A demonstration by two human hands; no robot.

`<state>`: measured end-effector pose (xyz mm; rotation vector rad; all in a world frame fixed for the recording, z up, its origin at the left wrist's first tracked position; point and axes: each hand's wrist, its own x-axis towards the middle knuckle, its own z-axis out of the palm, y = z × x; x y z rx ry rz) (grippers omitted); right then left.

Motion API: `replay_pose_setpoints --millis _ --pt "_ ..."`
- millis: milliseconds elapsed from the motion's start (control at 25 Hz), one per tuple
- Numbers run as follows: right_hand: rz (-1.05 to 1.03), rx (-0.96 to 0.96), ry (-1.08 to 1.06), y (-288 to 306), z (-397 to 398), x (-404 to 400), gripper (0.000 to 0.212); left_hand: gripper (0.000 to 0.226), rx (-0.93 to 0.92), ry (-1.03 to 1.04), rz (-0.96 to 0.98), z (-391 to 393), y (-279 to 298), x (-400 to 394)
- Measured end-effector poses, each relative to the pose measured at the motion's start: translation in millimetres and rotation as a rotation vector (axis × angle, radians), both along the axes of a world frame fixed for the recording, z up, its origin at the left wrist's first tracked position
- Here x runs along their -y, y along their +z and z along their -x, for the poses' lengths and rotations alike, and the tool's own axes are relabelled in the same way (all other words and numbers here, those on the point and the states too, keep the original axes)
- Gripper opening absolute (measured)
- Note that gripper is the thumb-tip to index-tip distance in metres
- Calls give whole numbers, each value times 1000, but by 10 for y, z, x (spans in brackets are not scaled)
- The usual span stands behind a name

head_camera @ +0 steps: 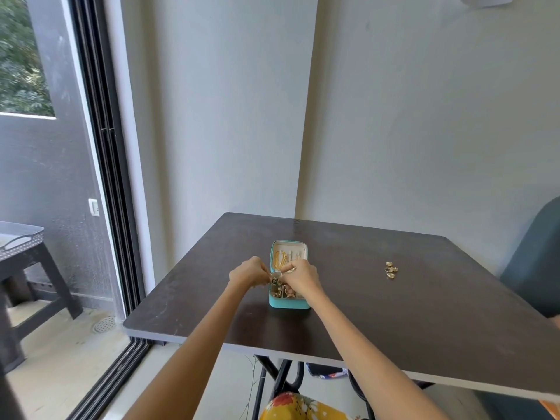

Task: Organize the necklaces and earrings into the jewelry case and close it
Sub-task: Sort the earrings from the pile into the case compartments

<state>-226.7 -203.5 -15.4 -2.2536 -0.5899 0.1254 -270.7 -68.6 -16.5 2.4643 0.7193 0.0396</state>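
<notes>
A small turquoise jewelry case (pixel 289 304) lies open on the dark table (pixel 394 313), its lid (pixel 289 248) flat behind it with gold necklaces (pixel 280 259) hanging inside. Small earrings and trinkets (pixel 285 291) fill the near compartments. My left hand (pixel 250 272) and my right hand (pixel 303 275) meet over the middle of the case, fingertips pinching a small round silvery piece (pixel 275 274) between them. Three gold rings (pixel 391 270) lie apart on the table to the right.
The table stands in a wall corner. A teal chair (pixel 536 268) is at the right edge. A sliding glass door (pixel 100 177) is to the left, with a dark plastic stool (pixel 27 268) outside on the balcony.
</notes>
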Motion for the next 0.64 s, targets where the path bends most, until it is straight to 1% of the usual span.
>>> replay_pose_setpoints --millis 80,240,440,640 --pt "75 43 20 12 16 -1 19 7 7 2 -17 1 1 -14" --pt "201 85 73 3 59 -39 27 8 -6 -16 -31 -12 -13 0" --pt "172 84 28 85 46 46 24 18 20 -27 -88 -19 -50 23" --pt "180 -21 110 93 84 84 24 13 65 10 -131 -29 -31 77"
